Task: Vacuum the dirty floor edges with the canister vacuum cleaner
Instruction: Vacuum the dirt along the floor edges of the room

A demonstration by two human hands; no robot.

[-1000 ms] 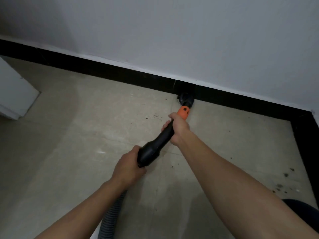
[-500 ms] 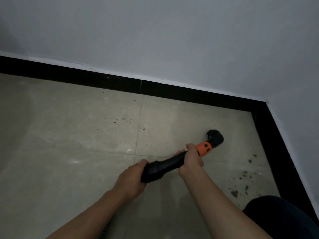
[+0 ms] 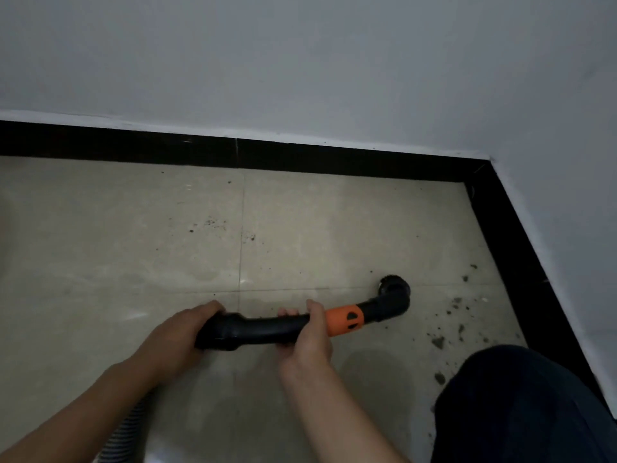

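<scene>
A black vacuum wand (image 3: 263, 330) with an orange collar (image 3: 345, 319) lies almost level above the beige tile floor (image 3: 117, 262). Its round brush nozzle (image 3: 394, 290) points at the floor, a short way left of the dirt crumbs (image 3: 449, 325) scattered along the right-hand skirting. My left hand (image 3: 182, 339) grips the wand's thick rear end. My right hand (image 3: 309, 339) grips the wand just behind the orange collar. A grey ribbed hose (image 3: 128, 427) runs down under my left forearm. The canister itself is out of view.
Black skirting (image 3: 300, 158) runs along the far wall and turns at the corner (image 3: 480, 175) down the right side. Fine specks (image 3: 213, 223) dot the floor nearer the far wall. My dark-clothed knee (image 3: 521, 406) fills the bottom right.
The wand swung away from the far skirting to the right, toward the corner dirt, and now lies nearly level. My view turned right with it. Both hands kept their grip.
</scene>
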